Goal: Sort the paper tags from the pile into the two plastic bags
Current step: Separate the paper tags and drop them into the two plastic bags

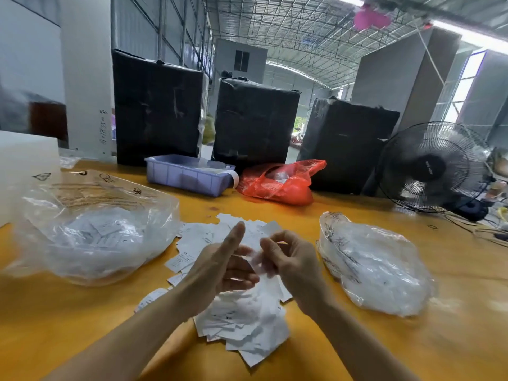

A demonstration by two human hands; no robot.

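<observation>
The table (412, 339) is a wide yellow surface. Along its far edge stand three black boxes (159, 105), with a fan (434, 166) at the far right corner, a blue tray (187, 174) and a red bag (277, 185) in front of the boxes.

The left bag (93, 229) lies near the left edge, large and clear, with tags already showing through it. The right bag (373, 265), smaller and also clear, lies toward the right edge. Its contents are too blurred to tell.

Between them, running from mid-table to the near edge, spreads the pile (242, 320) of white paper tags, loose and overlapping, still plentiful; by that the sort looks well short of done.

Above the pile the left hand (225, 268) is open, fingers straight and together, palm turned toward the right. The right hand (291, 259) has its fingers curled, pinching a blurred tag (261, 264) between the two hands.

The step in hand seems to be reading and separating one tag. To do it well, hold only a single tag, since thin paper clings in twos. Turn the print to the eye before choosing a bag. Then carry it fully inside the bag's mouth, as a fan nearby could scatter anything dropped loosely.
</observation>
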